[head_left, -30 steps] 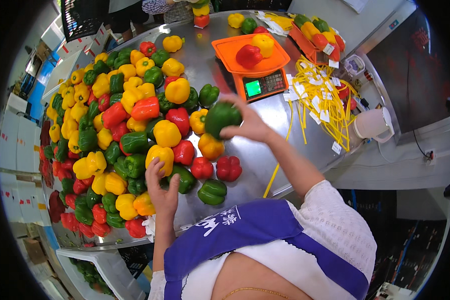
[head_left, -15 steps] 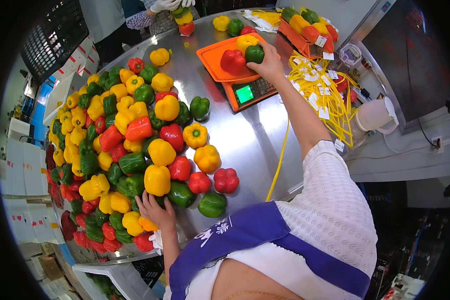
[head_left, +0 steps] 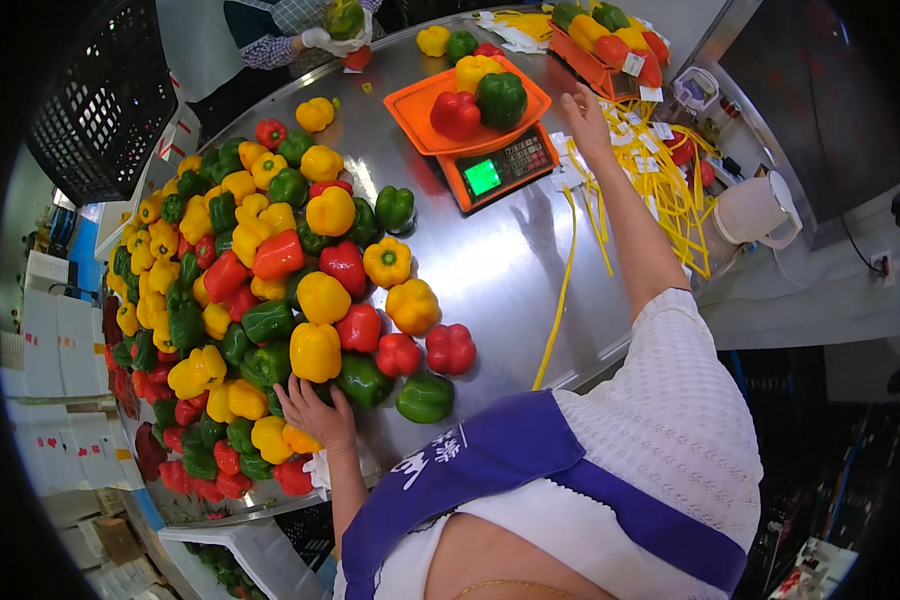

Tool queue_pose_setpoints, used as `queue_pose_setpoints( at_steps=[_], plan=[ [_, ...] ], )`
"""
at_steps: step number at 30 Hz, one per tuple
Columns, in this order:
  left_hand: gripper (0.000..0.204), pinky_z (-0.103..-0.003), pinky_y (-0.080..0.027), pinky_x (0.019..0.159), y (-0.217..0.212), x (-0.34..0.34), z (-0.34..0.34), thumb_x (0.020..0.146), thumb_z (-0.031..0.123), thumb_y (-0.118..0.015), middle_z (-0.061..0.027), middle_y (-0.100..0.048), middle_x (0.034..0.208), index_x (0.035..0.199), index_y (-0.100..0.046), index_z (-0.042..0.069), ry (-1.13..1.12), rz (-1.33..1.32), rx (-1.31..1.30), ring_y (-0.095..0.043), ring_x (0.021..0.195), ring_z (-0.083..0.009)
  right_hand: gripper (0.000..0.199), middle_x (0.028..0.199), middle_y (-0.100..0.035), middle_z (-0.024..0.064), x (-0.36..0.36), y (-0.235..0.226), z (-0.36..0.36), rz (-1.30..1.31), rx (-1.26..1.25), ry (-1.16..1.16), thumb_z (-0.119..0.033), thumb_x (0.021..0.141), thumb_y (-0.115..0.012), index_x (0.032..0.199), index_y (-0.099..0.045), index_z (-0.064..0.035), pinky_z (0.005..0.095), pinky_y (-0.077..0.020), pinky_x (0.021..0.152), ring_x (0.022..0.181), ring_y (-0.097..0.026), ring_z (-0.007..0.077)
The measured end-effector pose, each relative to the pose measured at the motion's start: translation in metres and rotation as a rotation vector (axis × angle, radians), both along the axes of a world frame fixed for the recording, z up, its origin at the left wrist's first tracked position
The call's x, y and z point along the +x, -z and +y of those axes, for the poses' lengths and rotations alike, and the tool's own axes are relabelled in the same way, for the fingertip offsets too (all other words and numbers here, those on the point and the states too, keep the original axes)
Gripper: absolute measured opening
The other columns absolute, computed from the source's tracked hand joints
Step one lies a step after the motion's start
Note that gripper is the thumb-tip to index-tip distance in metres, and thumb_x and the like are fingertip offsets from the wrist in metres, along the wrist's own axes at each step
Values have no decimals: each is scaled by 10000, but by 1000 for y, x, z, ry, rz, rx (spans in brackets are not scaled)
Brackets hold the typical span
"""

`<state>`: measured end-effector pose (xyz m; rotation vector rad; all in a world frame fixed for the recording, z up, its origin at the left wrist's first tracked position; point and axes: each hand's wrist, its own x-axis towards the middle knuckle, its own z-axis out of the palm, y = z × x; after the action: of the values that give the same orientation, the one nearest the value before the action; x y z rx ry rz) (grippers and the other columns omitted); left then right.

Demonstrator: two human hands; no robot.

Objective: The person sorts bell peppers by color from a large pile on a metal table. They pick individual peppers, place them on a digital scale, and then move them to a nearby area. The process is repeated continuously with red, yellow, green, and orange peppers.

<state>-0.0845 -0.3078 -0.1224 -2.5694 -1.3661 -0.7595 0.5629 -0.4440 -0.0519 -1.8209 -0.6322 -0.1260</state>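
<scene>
A red bell pepper [head_left: 456,115], a yellow bell pepper [head_left: 477,72] and a green bell pepper [head_left: 502,100] sit together in the orange tray [head_left: 417,127] of a digital scale [head_left: 500,172] with a lit green display. Just right of the tray is my right hand [head_left: 586,120], its fingers stretched out and nothing in them. My left hand [head_left: 316,414] rests with spread fingers at the near edge of a large pile of peppers. Closest to its fingertips are a yellow pepper [head_left: 315,352] and a dark green pepper [head_left: 363,380].
Yellow tape strips with white tags [head_left: 654,205] lie right of the scale, before a whitish jug [head_left: 750,210]. A second orange scale [head_left: 598,72] loaded with peppers stands far right. Across the metal table [head_left: 510,290], another person's gloved hands [head_left: 335,40] hold a green pepper.
My right hand has let go of the green pepper on the scale and moved right, away from the tray. My left hand has stayed by the pile. The other person's hands have shifted slightly.
</scene>
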Motion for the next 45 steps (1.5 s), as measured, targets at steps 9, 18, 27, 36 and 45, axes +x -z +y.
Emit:
queue_pose_setpoints(
  at_steps=[9, 18, 27, 36, 45],
  plan=[
    [616, -549, -279, 1146, 3, 1, -1, 846, 228, -712, -146, -498, 1465, 1379, -512, -5, 18, -10, 34, -320, 1472, -430, 599, 1191, -640, 140, -9, 13, -49, 40, -15, 69, -421, 976, -670, 1394, -529, -16, 319, -527, 806, 979, -649, 205],
    [587, -556, -306, 1132, 4, 4, 1, 831, 210, -730, -160, -519, 1436, 1344, -534, 2, 11, -27, 40, -360, 1446, -437, 718, 1262, -591, 208, -1, -3, -9, -68, -92, -76, -419, 855, -798, 1387, -539, -13, 376, -549, 858, 960, -674, 242],
    [304, -411, -399, 1094, -37, -9, -8, 895, 19, -669, -182, -590, 1320, 1192, -607, 9, -32, -561, -283, -536, 1265, -337, 816, 1418, -517, 232, -1, -41, 58, -397, -343, -284, -464, 816, -795, 1465, -485, -78, 434, -396, 1131, 1349, -471, 387],
    [293, -358, -476, 913, -57, 44, -46, 843, -1, -701, -135, -615, 1264, 1119, -618, 46, -51, -809, -297, -584, 1135, -266, 825, 1410, -490, 227, 12, -27, 69, -428, -316, -422, -290, 751, -862, 1453, -483, -81, 439, -431, 1099, 1308, -506, 410],
    [255, -302, -529, 878, -82, 89, -63, 873, -22, -677, -118, -591, 1279, 1116, -628, 38, 9, -720, -355, -605, 1159, -221, 897, 1455, -456, 236, 5, -33, 59, -340, -302, -522, -217, 747, -859, 1509, -406, -83, 441, -388, 1144, 1369, -445, 406]
  ],
)
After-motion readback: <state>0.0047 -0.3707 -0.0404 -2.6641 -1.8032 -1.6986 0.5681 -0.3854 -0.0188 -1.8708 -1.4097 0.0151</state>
